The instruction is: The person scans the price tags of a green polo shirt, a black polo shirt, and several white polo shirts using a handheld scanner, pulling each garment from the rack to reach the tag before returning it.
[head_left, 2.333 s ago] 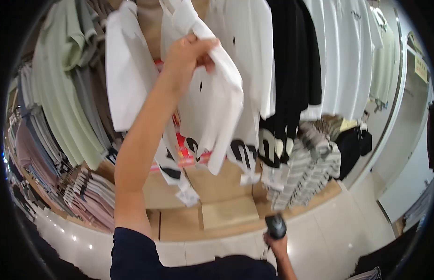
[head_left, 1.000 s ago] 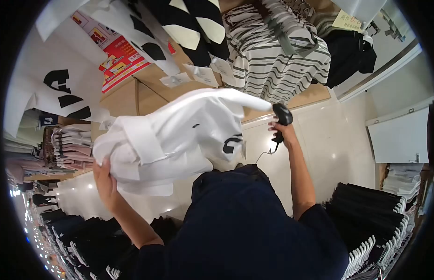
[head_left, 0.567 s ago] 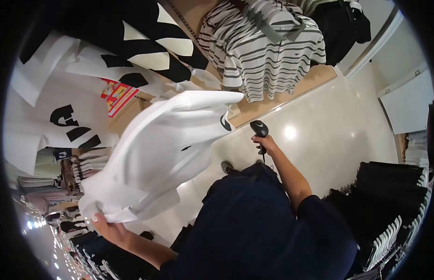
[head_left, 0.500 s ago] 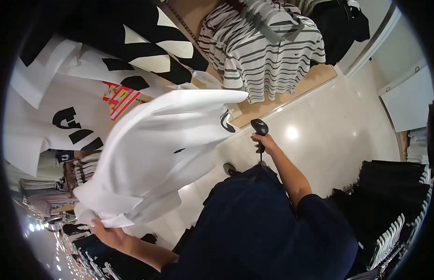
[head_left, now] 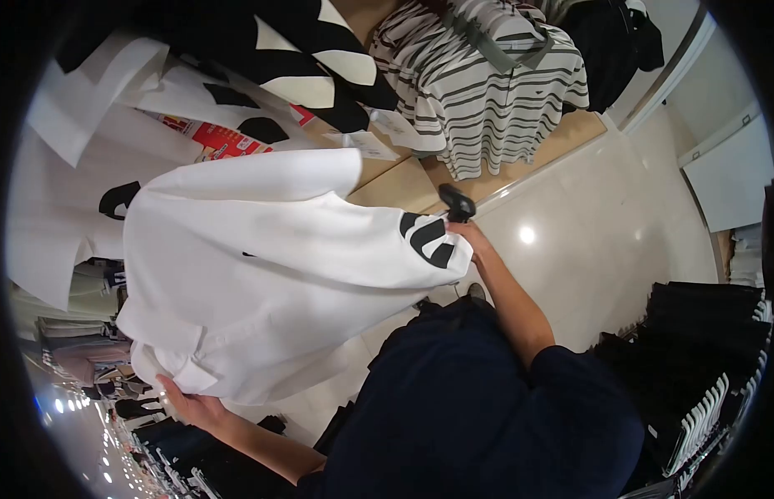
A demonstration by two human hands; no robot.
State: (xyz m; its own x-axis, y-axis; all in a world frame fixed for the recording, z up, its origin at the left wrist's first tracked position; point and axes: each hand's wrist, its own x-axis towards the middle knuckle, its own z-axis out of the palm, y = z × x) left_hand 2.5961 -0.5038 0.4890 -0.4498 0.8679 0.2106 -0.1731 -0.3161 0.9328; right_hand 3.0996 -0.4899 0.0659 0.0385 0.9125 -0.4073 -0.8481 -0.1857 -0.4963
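Observation:
A white polo shirt [head_left: 237, 274] with a small black chest logo and a black print by its hem is stretched out sideways in front of me. My left hand [head_left: 193, 407] grips it at the collar end, lower left, its fingers partly behind the cloth. In my right hand [head_left: 468, 235] is a black barcode scanner [head_left: 457, 203], its head pointing up and its handle mostly hidden by the shirt. The same hand touches the printed hem, and its fingers seem to pinch the cloth there.
Striped polo shirts [head_left: 495, 100] hang at the back over a wooden ledge [head_left: 582, 133]. Black-and-white garments [head_left: 312, 66] and red price labels [head_left: 229, 140] are at upper left. Dark clothes on white hangers [head_left: 695, 333] stand at right, above a glossy tiled floor [head_left: 570, 224].
My right hand has come up to the shirt's hem with the scanner still in it. The shirt has spread flatter and its hem has moved right. My left hand stays at the collar end.

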